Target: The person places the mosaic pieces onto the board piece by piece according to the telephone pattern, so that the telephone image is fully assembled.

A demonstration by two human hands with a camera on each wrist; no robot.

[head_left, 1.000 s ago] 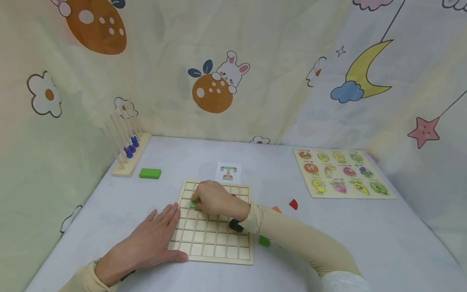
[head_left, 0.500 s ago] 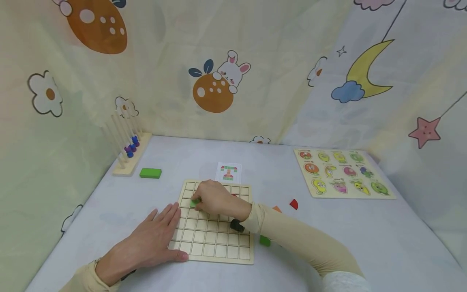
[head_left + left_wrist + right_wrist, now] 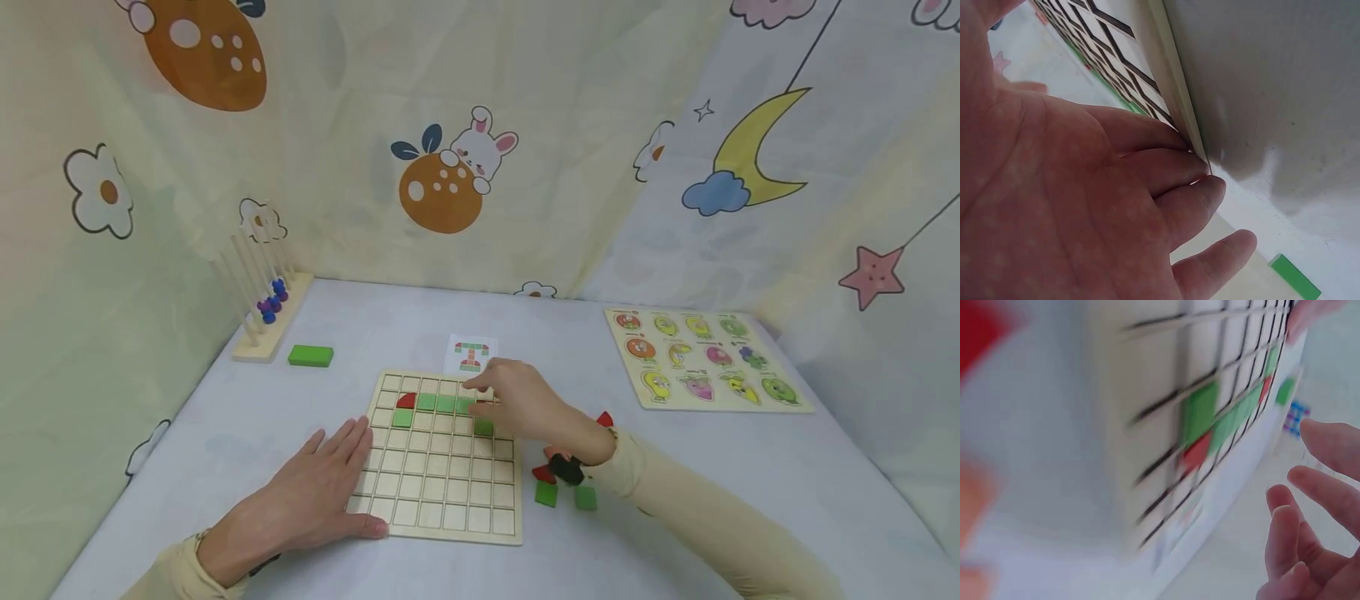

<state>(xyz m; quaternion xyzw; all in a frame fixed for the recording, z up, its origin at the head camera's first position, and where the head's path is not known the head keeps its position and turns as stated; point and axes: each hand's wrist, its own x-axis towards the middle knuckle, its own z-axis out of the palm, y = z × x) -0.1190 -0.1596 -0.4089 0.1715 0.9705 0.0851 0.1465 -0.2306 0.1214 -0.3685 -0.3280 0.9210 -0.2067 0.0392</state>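
A wooden grid board (image 3: 442, 487) lies flat near the middle of the desk (image 3: 825, 483), toward its near edge. The left hand (image 3: 307, 492) rests at the board's left edge, fingers straight and fingertips against its side, thumb at the near left corner; its grip holds nothing. The right hand (image 3: 525, 404) is over the board's far right part, fingers loosely bent and spread, its grip free of any piece.

In the board's second row from the far edge, three green squares (image 3: 446, 404) sit side by side between a left red piece (image 3: 407, 401) and a right red piece (image 3: 1197, 453). One row nearer, a left green tile (image 3: 402, 417) and a right green tile (image 3: 483, 427) lie below the red ends.

Just beyond the board's far edge is a patterned card (image 3: 471, 353). Off its right edge lie loose red pieces (image 3: 543, 474) and loose green squares (image 3: 546, 494). A green block (image 3: 311, 356) lies toward the desk's left edge, a peg stand (image 3: 260, 344) at its far left corner, a fruit puzzle (image 3: 701, 360) near its far right corner.
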